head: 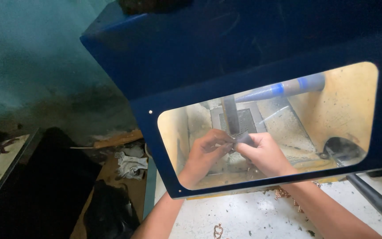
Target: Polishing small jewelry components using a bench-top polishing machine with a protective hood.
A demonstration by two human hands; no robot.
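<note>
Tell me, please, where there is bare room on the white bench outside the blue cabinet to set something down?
Free: the speckled white bench top between the left forearm and right forearm, apart from a small copper piece. Crowded: copper pieces by the cabinet's lower edge; black handle at right.

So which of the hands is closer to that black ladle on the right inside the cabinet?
Right. The right hand is just left of the black ladle, with a gap between. The left hand is farther left, beyond the right hand.

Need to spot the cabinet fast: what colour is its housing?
Dark blue cabinet housing, around a clear window; head view shows it best.
</note>
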